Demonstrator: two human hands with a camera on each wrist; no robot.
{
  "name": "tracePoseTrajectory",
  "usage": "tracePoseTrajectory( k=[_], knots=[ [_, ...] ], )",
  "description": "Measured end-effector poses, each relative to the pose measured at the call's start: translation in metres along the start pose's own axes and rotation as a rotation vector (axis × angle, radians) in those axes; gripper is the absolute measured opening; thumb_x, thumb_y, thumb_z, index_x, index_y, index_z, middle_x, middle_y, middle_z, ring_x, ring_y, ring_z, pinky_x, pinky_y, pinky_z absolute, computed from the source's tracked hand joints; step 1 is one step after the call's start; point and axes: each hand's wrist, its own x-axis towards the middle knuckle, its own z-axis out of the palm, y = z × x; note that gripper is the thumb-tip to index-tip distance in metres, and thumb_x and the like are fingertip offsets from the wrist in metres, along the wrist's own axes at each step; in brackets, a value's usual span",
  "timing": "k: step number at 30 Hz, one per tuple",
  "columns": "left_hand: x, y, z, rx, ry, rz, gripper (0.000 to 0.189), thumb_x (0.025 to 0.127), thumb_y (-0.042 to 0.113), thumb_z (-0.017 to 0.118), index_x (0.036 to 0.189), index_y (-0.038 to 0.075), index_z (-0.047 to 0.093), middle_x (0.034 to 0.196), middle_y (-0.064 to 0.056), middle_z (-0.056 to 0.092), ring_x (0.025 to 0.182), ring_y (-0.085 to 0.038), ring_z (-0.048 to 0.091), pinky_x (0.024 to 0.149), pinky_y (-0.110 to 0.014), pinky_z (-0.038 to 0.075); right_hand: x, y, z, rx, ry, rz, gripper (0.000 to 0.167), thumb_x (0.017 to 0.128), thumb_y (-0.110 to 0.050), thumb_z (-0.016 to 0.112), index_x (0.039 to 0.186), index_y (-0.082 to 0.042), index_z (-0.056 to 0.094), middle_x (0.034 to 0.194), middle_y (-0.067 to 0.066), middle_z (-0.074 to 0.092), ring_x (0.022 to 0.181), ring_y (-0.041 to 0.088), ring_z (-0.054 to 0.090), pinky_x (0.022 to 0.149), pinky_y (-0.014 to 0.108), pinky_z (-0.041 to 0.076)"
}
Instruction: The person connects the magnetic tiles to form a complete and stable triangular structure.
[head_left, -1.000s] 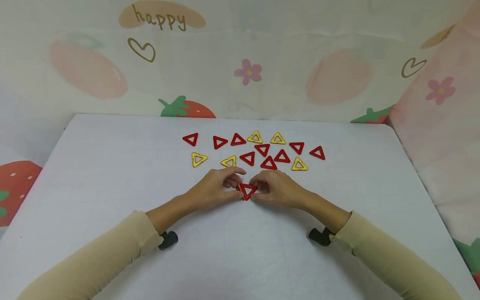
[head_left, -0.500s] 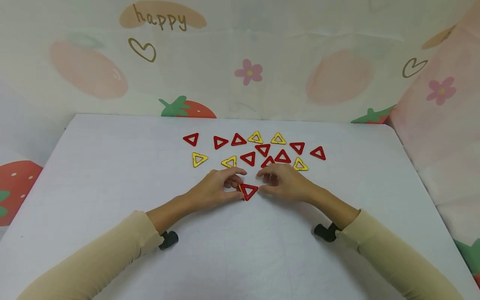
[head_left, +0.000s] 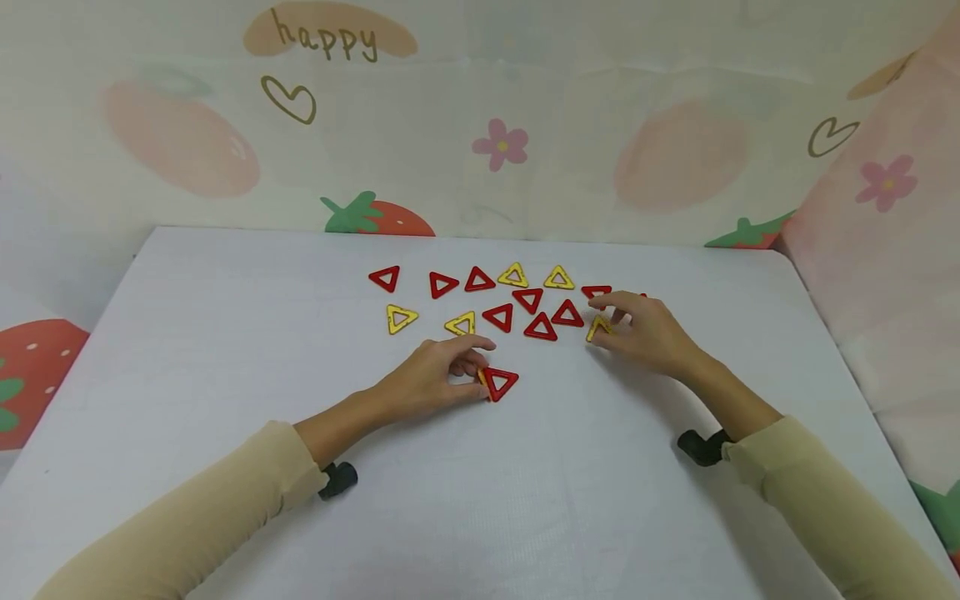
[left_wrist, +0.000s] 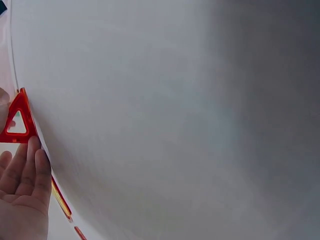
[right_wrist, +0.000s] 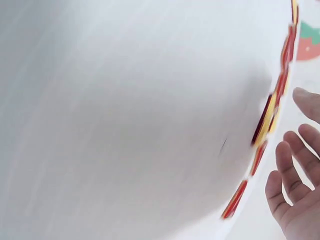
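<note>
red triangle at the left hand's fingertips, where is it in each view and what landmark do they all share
Head: the red triangle is near the middle of the picture, at the left hand.
Left wrist: at the left edge, the red triangle is just above the fingers.
Right wrist: I can't pick it out; no left hand shows there.
Shared landmark: the white table, in all three.

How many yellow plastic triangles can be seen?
5 clearly: two triangles at the back, two nearer left, one partly covered by the right grip. A yellow edge in the left grip may be a sixth; others may be hidden.
</note>
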Motion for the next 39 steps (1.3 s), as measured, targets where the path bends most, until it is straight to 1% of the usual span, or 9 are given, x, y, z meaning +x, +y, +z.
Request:
tracePoseTrajectory(
  k=[3,6,10,15,19,27,34,39],
  knots=[
    [0.000,0.000,0.000,-0.002,0.000,-0.005,0.056,0.085,0.017,0.080,0.134,0.006,0.057,0.111,-0.003,0.070,0.098,-0.010,0.065,0.094,-0.030,0.051,-0.003,0.010,-0.005,-0.005,0.006,0.013,0.045,0.083,-0.011,0.080,0.125,-0.005,0.065,0.122,0.011,0.066,0.096,0.025,0.058,0.080,0.042,0.044],
    [0.000,0.001,0.000,-0.008,0.001,-0.007,0.056,0.085,0.016,0.081,0.134,0.006,0.057,0.111,-0.003,0.071,0.098,-0.010,0.066,0.094,-0.030,0.051,-0.005,0.017,-0.007,0.003,0.002,0.028,0.045,0.083,-0.010,0.080,0.125,-0.004,0.065,0.120,0.011,0.067,0.095,0.025,0.058,0.080,0.041,0.046],
    [0.000,0.002,0.000,-0.014,0.000,-0.009,0.055,0.085,0.016,0.080,0.134,0.005,0.057,0.111,-0.004,0.071,0.097,-0.011,0.066,0.094,-0.030,0.051,-0.008,0.021,-0.007,0.025,-0.013,0.051,0.044,0.083,-0.008,0.079,0.124,-0.002,0.065,0.115,0.011,0.068,0.093,0.025,0.059,0.080,0.039,0.048],
    [0.000,0.001,0.000,-0.012,0.001,-0.011,0.055,0.085,0.016,0.081,0.134,0.006,0.057,0.111,-0.003,0.071,0.097,-0.010,0.065,0.093,-0.030,0.051,-0.007,0.024,-0.005,0.031,-0.028,0.066,0.043,0.083,-0.006,0.079,0.124,-0.004,0.065,0.111,0.008,0.069,0.090,0.024,0.059,0.077,0.034,0.048],
    [0.001,0.001,0.001,-0.006,0.005,-0.006,0.055,0.085,0.017,0.081,0.134,0.006,0.057,0.111,-0.003,0.071,0.097,-0.010,0.065,0.093,-0.030,0.051,-0.007,0.024,-0.005,0.030,-0.025,0.062,0.043,0.083,-0.004,0.078,0.123,-0.005,0.065,0.109,0.007,0.069,0.089,0.023,0.059,0.076,0.034,0.048],
    [0.001,0.000,0.001,0.011,0.003,-0.002,0.055,0.086,0.017,0.080,0.134,0.007,0.057,0.112,-0.002,0.072,0.100,-0.010,0.065,0.093,-0.031,0.051,-0.007,0.020,-0.002,0.023,-0.014,0.034,0.040,0.084,-0.002,0.076,0.122,-0.006,0.066,0.107,0.006,0.071,0.088,0.023,0.060,0.077,0.038,0.049],
    [0.001,0.001,0.002,0.011,-0.002,-0.006,0.055,0.087,0.017,0.079,0.136,0.008,0.056,0.113,-0.002,0.072,0.105,-0.012,0.064,0.094,-0.033,0.051,-0.008,0.015,0.002,0.038,-0.029,0.007,0.039,0.084,-0.002,0.077,0.121,-0.006,0.066,0.107,0.005,0.072,0.088,0.021,0.062,0.079,0.038,0.050],
    [0.001,0.002,0.002,0.012,-0.005,-0.009,0.056,0.087,0.017,0.079,0.137,0.008,0.056,0.114,-0.001,0.072,0.106,-0.013,0.064,0.095,-0.032,0.050,-0.010,0.010,0.006,0.025,-0.038,-0.019,0.039,0.083,-0.003,0.079,0.120,-0.005,0.066,0.105,0.004,0.073,0.087,0.020,0.063,0.078,0.038,0.050]
  ],
)
